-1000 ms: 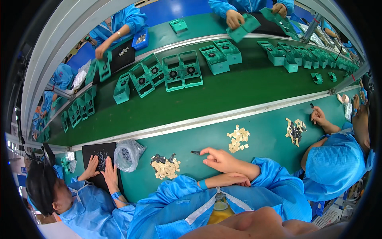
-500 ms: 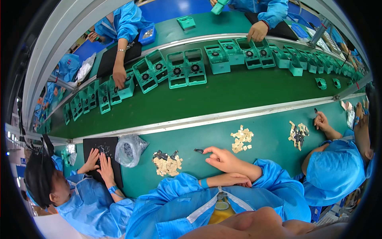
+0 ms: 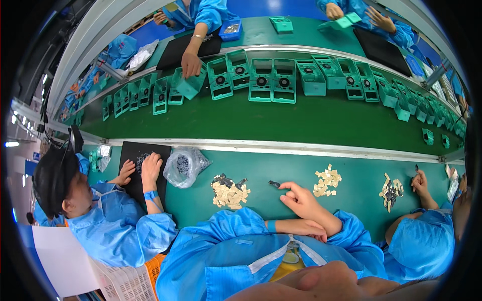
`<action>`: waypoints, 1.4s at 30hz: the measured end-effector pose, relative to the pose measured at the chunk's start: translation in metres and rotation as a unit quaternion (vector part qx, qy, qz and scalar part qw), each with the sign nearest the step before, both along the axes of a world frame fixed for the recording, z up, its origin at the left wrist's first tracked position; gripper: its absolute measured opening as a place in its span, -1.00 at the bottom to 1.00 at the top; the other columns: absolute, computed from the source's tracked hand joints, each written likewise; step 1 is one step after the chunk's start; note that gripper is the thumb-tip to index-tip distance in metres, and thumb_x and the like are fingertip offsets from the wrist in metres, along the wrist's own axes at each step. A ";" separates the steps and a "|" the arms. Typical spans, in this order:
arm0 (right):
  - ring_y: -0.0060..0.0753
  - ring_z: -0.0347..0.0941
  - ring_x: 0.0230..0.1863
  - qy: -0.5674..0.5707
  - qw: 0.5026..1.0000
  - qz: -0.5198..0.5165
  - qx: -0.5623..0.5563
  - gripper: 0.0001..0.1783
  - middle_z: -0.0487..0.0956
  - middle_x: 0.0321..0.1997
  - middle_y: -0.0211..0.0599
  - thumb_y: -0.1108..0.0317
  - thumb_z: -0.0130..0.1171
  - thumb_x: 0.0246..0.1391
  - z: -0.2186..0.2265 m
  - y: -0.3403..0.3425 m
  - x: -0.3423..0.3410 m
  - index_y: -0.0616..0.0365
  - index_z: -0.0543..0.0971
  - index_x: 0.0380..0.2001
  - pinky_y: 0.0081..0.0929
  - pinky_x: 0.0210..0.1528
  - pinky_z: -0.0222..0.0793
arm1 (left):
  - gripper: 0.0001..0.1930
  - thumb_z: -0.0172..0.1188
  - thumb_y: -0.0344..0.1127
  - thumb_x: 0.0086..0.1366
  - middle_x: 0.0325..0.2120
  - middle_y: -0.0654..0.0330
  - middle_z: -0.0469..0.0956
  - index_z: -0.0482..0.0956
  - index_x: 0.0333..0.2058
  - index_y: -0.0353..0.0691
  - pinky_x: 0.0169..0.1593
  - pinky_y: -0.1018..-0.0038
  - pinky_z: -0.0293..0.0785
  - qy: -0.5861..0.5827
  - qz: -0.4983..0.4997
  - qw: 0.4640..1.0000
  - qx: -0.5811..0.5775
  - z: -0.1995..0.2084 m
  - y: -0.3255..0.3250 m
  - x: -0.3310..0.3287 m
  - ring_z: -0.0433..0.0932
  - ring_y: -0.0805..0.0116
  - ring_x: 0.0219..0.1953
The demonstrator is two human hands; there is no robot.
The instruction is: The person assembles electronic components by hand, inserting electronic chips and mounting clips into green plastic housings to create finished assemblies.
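My right hand (image 3: 303,201) rests above the green tabletop with its index finger stretched to the left and the thumb apart. A small black cover (image 3: 274,184), like a finger cot, sits at that fingertip. My left hand (image 3: 312,229) lies across by my right forearm, holding nothing visible; its fingers show only in part and look flat. Left of my right hand is a pile of cream pieces (image 3: 230,194), with black pieces (image 3: 224,179) at its top. A second cream pile (image 3: 327,181) lies beyond it to the right.
At left, a co-worker's hands (image 3: 148,170) are over a black mat (image 3: 131,150), beside a clear plastic bag (image 3: 185,168). At right, another person's hand (image 3: 420,181) is near a mixed pile (image 3: 390,192). Past a metal rail (image 3: 261,146), green housings (image 3: 273,80) with fans line the belt.
The view has shifted, so everything sits farther right and lower. My hands keep their pose. The left co-worker's hands have moved apart; a person across tilts up a green housing.
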State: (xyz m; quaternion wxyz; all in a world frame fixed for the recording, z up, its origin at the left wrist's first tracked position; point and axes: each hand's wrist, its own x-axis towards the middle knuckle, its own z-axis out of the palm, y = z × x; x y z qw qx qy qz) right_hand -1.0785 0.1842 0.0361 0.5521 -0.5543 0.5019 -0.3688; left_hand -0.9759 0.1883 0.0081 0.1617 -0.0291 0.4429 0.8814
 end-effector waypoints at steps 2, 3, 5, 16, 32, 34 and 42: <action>-0.73 0.07 -0.64 0.005 1.000 0.000 0.009 -0.67 0.20 -0.72 -0.57 0.44 0.15 0.23 0.001 0.000 0.001 0.19 0.44 0.05 -0.59 -0.57 -0.03 | -0.60 -0.13 -0.11 0.54 -0.18 0.31 0.56 0.60 -0.05 -0.27 0.03 0.62 0.37 -0.005 0.004 1.000 0.000 -0.002 0.000 0.001 0.46 0.59 -0.12; -0.71 0.08 -0.65 0.004 1.000 0.002 0.005 -0.67 0.22 -0.73 -0.54 0.41 0.14 0.23 0.000 -0.001 0.000 0.17 0.43 0.05 -0.56 -0.58 -0.03 | -0.61 -0.12 -0.11 0.54 -0.19 0.32 0.56 0.60 -0.05 -0.26 0.03 0.63 0.38 -0.005 -0.002 1.000 0.002 -0.002 0.000 0.001 0.46 0.59 -0.12; -0.68 0.09 -0.66 0.002 1.000 0.009 0.001 -0.67 0.25 -0.73 -0.51 0.39 0.14 0.24 -0.001 0.000 0.000 0.16 0.42 0.05 -0.54 -0.60 -0.04 | -0.61 -0.12 -0.12 0.54 -0.19 0.32 0.57 0.60 -0.05 -0.26 0.03 0.63 0.38 -0.006 -0.003 1.000 0.004 -0.003 0.001 0.001 0.47 0.59 -0.12; -0.69 0.10 -0.66 0.002 1.000 -0.003 0.003 -0.67 0.27 -0.72 -0.52 0.40 0.14 0.24 0.001 0.001 -0.001 0.17 0.42 0.05 -0.55 -0.60 -0.03 | -0.64 -0.11 -0.15 0.54 -0.18 0.33 0.57 0.60 -0.05 -0.26 0.03 0.64 0.39 0.008 0.004 0.999 0.037 -0.007 0.004 -0.001 0.47 0.60 -0.10; -0.69 0.08 -0.67 0.009 1.000 -0.011 -0.016 -0.67 0.23 -0.74 -0.52 0.43 0.15 0.21 -0.002 0.001 0.001 0.18 0.43 0.04 -0.55 -0.60 -0.03 | -0.63 -0.13 -0.15 0.54 -0.19 0.31 0.57 0.60 -0.06 -0.27 0.03 0.62 0.40 0.014 0.002 1.000 0.013 -0.001 0.002 0.001 0.48 0.58 -0.11; -0.69 0.08 -0.67 0.008 1.000 -0.006 -0.012 -0.67 0.23 -0.74 -0.52 0.43 0.14 0.22 -0.001 0.000 0.001 0.18 0.43 0.04 -0.54 -0.60 -0.04 | -0.63 -0.13 -0.15 0.55 -0.19 0.31 0.57 0.60 -0.06 -0.27 0.04 0.62 0.40 0.016 0.002 1.000 0.015 -0.002 0.002 0.001 0.48 0.57 -0.11; -0.69 0.07 -0.67 0.003 1.000 -0.003 -0.010 -0.68 0.23 -0.74 -0.52 0.43 0.13 0.23 0.002 -0.001 0.003 0.19 0.42 0.04 -0.54 -0.60 -0.05 | -0.62 -0.14 -0.14 0.55 -0.18 0.32 0.57 0.60 -0.05 -0.25 0.04 0.62 0.39 0.016 -0.004 1.000 0.019 -0.005 0.003 0.002 0.48 0.58 -0.10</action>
